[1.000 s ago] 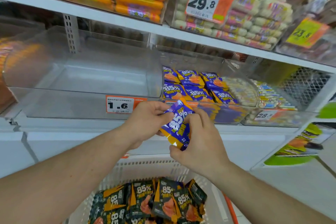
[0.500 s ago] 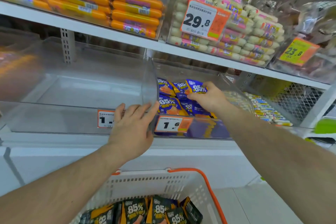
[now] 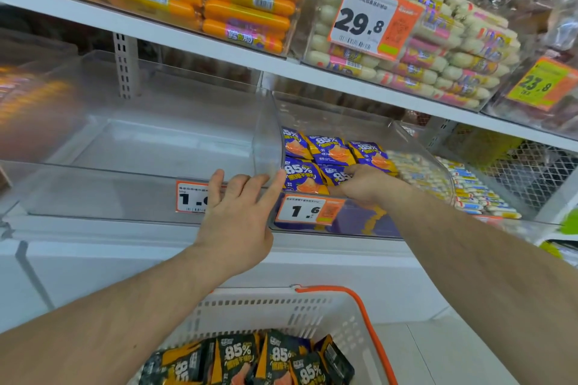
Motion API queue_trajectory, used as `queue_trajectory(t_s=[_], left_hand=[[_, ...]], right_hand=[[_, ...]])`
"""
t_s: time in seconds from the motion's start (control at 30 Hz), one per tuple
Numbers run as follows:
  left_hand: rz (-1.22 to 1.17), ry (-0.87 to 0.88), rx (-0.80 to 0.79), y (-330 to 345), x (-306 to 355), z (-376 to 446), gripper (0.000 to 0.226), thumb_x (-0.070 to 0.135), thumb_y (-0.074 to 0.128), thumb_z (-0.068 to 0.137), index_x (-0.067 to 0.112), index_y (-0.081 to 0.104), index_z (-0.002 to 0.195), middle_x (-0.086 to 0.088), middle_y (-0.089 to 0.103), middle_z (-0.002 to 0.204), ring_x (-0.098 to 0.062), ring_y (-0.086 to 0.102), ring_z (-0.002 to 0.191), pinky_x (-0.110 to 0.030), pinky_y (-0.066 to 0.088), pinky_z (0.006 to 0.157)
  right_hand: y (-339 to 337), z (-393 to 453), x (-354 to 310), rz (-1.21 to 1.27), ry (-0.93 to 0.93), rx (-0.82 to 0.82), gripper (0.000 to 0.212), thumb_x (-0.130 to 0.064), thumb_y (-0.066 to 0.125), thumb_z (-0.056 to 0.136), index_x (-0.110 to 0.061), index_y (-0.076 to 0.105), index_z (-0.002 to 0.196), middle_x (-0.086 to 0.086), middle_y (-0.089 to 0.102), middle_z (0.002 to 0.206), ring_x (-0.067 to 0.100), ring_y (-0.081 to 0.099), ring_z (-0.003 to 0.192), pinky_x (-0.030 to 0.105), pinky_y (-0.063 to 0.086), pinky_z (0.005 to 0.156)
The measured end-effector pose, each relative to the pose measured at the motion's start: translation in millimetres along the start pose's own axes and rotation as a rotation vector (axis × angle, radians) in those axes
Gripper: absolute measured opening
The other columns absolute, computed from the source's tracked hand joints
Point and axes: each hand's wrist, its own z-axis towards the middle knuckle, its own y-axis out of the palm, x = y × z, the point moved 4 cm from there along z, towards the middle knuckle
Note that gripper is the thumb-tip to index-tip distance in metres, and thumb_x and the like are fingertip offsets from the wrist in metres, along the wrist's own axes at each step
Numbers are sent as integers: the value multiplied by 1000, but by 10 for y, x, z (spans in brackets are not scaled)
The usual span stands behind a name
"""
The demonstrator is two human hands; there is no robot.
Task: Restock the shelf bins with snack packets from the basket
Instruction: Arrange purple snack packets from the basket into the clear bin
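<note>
Left hand (image 3: pixel 233 216), fingers straight and spread, rests against the front rim of the empty clear bin (image 3: pixel 140 147), index fingertip touching the bin divider. Right hand (image 3: pixel 364 183) reaches into the adjacent bin (image 3: pixel 419 150), fingers curled onto the purple snack packets (image 3: pixel 325 150) lying there; whether it grips one cannot be told. Black-and-orange snack packets (image 3: pixel 250 359) lie in the white basket (image 3: pixel 281 309) below, orange handle at right.
</note>
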Motion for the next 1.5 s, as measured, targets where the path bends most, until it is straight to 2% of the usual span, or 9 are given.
queue_trajectory(t_s=[0.43,0.53,0.63,0.7,0.77,0.87,0.97,1.2,1.5], left_hand=[[-17,9,-7,-9,-9,0,104,30,79,50,16,38,145,-7,61,120,-32,56,108,-58,14,105],[-88,13,31,-39,-15,-17,93,25,73,54,17,41,141,-11,55,128,-32,45,118,-56,11,108],[-200,98,118,-129,31,-122,66,18,60,56,12,57,122,-13,48,124,-35,43,114,-52,20,107],[-240,206,90,-147,77,-255,51,18,58,58,11,63,108,-11,50,112,-34,49,99,-43,30,93],[-233,288,-112,-154,124,-381,43,17,61,63,13,65,106,-8,54,107,-33,52,96,-37,29,85],[-193,264,-753,1,56,-619,40,24,57,86,23,56,127,-1,52,125,-25,48,118,-36,34,99],[-253,253,-1157,76,-18,-920,18,22,48,97,21,59,110,7,58,96,-17,58,87,-34,46,73],[-205,234,-1248,141,-73,-1181,25,23,45,95,20,61,115,4,61,93,-15,57,78,-33,49,70],[-173,279,-1265,226,-21,-1196,23,23,44,95,14,61,108,-4,63,96,-23,58,83,-36,47,71]], right_hand=[[33,53,73,-94,28,53,75,-56,64,83,-22,42,146,6,41,151,29,42,134,41,41,108],[-1,-87,83,-71,16,451,59,-52,63,80,-27,57,133,14,48,138,38,44,126,45,40,104],[149,-567,-97,44,-450,1076,34,-30,56,76,-11,70,101,17,57,104,39,55,98,43,42,80],[458,-849,-182,138,-670,1159,25,-23,58,73,-9,69,90,15,56,92,34,55,87,40,40,73],[837,-984,-198,263,-731,1081,20,-19,58,73,-7,68,85,13,55,86,32,55,81,39,40,71],[1539,-1042,-181,374,-686,791,15,-17,53,75,-7,64,77,5,56,78,21,52,75,33,41,67],[2400,-1055,-166,246,-559,271,12,-12,54,82,-8,64,78,6,61,78,21,54,71,35,48,65],[3680,-1487,-69,-119,-408,-614,10,-16,53,86,-21,60,90,10,63,104,30,59,99,35,50,67],[4021,-1761,96,-424,-520,-460,27,-30,59,89,-18,60,113,8,60,116,29,56,108,42,42,89]])
